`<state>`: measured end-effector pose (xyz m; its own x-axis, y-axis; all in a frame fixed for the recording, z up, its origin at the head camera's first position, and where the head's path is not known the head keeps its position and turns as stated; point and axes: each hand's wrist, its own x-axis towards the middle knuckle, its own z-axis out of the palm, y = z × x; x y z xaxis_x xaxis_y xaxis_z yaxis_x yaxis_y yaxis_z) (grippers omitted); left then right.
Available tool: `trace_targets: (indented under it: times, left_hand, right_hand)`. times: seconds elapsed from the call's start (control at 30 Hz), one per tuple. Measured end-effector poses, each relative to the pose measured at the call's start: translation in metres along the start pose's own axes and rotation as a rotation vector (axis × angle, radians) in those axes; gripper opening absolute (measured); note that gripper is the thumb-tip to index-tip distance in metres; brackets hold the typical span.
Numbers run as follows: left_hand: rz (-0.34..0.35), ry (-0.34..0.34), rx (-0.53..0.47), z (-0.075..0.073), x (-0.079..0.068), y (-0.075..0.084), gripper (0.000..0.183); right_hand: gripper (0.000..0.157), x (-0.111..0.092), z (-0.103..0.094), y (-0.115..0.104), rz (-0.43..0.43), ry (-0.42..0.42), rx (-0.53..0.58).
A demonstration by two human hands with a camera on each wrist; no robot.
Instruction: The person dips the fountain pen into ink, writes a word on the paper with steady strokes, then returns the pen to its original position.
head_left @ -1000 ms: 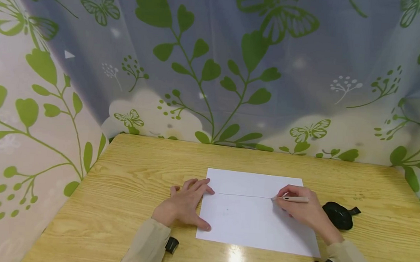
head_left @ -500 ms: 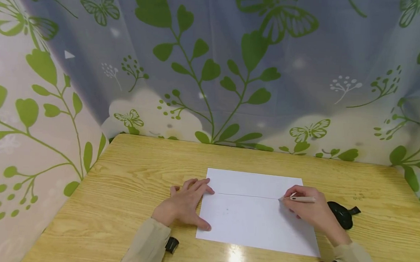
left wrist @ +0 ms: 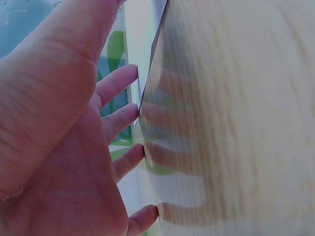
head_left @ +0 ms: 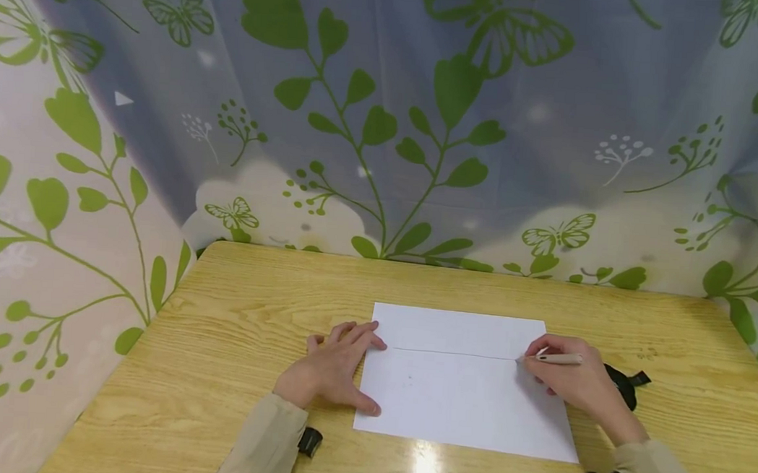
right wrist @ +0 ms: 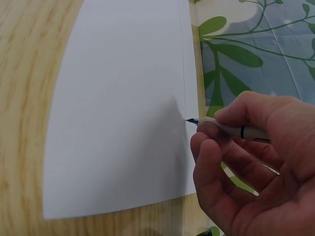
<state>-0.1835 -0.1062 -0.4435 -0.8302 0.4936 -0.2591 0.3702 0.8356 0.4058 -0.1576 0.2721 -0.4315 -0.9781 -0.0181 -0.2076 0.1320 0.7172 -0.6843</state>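
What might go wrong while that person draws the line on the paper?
The pen in the right hand could run off the paper onto the table, as its tip is near the right edge.
The paper might slip or twist, since the left hand rests only at its left edge.
The right hand might bump the black thing, which is partly hidden behind it in the head view.
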Motion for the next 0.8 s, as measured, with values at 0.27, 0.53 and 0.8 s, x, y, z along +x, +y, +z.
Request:
trace_targets:
  times: [0.27,0.53,0.8]
  left_hand:
    - [0.005,0.002,-0.001,0.000,0.000,0.000,0.087]
    - [0.007,0.003,-0.004,0.000,0.000,0.000,0.087]
    - [0.011,0.010,-0.003,0.000,0.000,-0.001,0.087]
  right_hand:
    - [0.020,-0.002,-0.005,0.002,-0.012,0.002,-0.023]
    - [0.022,-0.003,-0.011,0.005,-0.002,0.004,-0.045]
    - [0.023,-0.004,-0.013,0.007,-0.012,0.003,-0.059]
